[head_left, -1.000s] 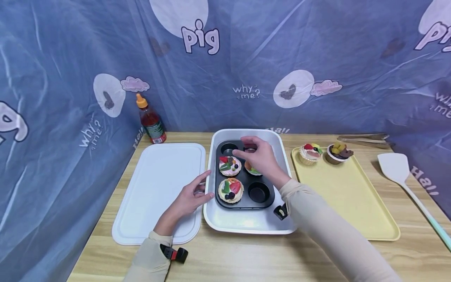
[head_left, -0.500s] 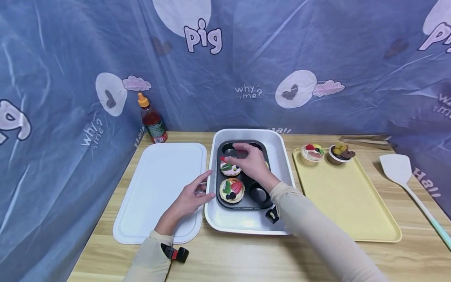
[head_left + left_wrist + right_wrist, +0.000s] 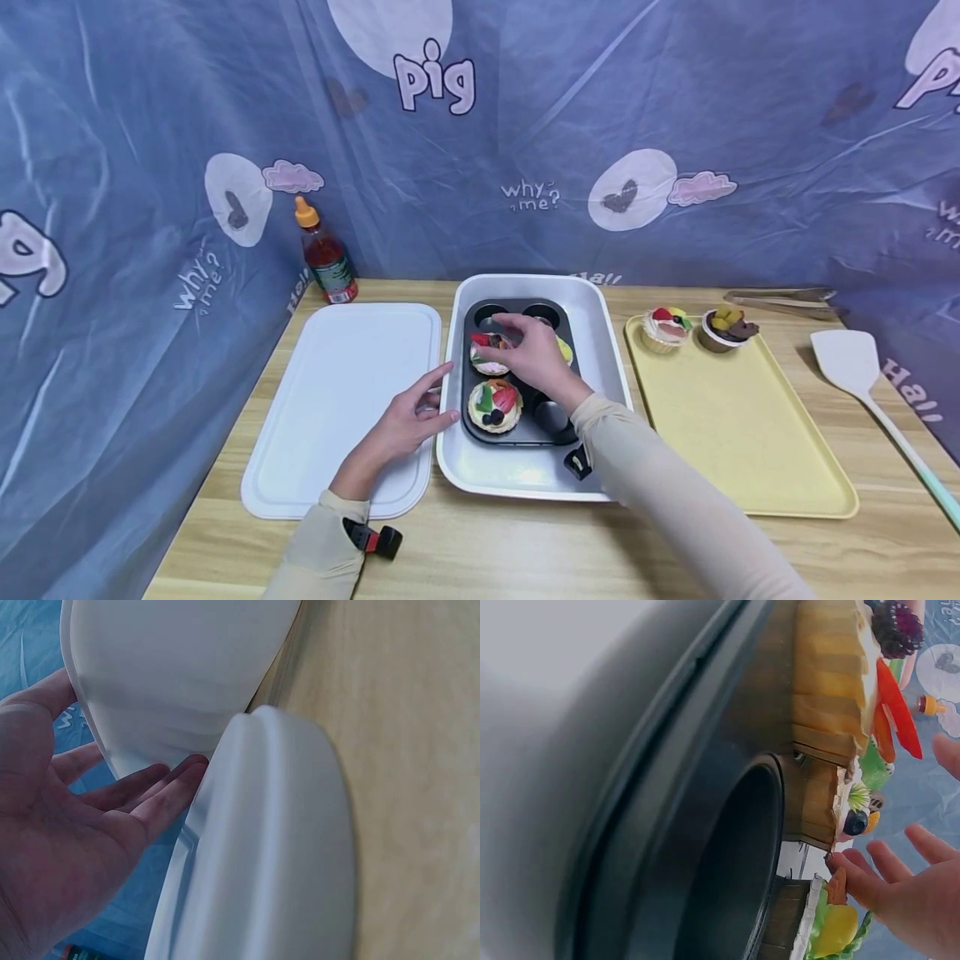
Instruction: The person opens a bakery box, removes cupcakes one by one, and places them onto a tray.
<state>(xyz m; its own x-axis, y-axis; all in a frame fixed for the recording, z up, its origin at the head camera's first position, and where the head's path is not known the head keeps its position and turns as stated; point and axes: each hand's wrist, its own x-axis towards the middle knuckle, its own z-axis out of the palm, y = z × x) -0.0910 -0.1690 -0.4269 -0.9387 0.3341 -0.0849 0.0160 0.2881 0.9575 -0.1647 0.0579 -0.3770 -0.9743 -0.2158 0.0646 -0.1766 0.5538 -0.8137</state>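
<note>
My right hand (image 3: 536,354) is over a black muffin tin (image 3: 517,432), thumb and fingers spread around a pink-cream fruit cupcake (image 3: 489,367) in the middle left cup. In the right wrist view a fingertip is close to this cupcake (image 3: 817,799), with the thumb apart from it. A fruit tart (image 3: 495,406) sits in the near left cup. Partly hidden by the hand is a yellow-topped cupcake (image 3: 565,352) in the middle right cup. My left hand (image 3: 405,425) has its fingers extended against the left side of the white pan (image 3: 510,479) that holds the tin.
A white tray (image 3: 337,400) lies left, a sauce bottle (image 3: 328,262) behind it. On the yellow tray (image 3: 750,442) at right stand a fruit cupcake (image 3: 665,329) and a chocolate cupcake (image 3: 725,329). Tongs (image 3: 783,300) and a spatula (image 3: 846,360) lie farther right.
My right hand has moved left and slightly nearer, from above the yellow-topped cupcake to the pink-cream cupcake. The left hand stays at the pan's side.
</note>
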